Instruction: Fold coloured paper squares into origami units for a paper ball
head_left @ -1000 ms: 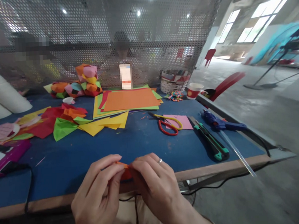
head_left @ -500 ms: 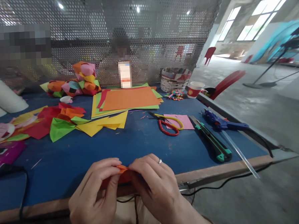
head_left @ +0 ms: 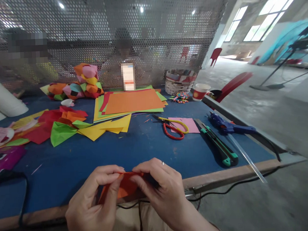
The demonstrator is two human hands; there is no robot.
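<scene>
Between my two hands, at the table's near edge, is a folded piece of orange paper (head_left: 127,186). My left hand (head_left: 95,198) pinches its upper left edge between thumb and fingers. With thumb and forefinger, my right hand (head_left: 161,191) grips the upper right edge; a ring is on one finger. The paper's lower left corner shows past my left thumb, while parts of both sides are covered by my fingers. Scissors (head_left: 174,130) with red and yellow handles lie ahead to the right, partly over a pink paper square (head_left: 192,125).
A green-black utility knife (head_left: 217,143) and a blue glue gun (head_left: 229,127) lie at right. Stacked coloured sheets (head_left: 135,102) are at the back, near a woven basket (head_left: 180,81) and paper cup (head_left: 201,91). Folded papers (head_left: 64,125) and paper balls (head_left: 86,81) occupy the left.
My hands have moved slightly apart, the left one to the left. More of the orange paper's face now shows between them, and my right thumb has come onto its front.
</scene>
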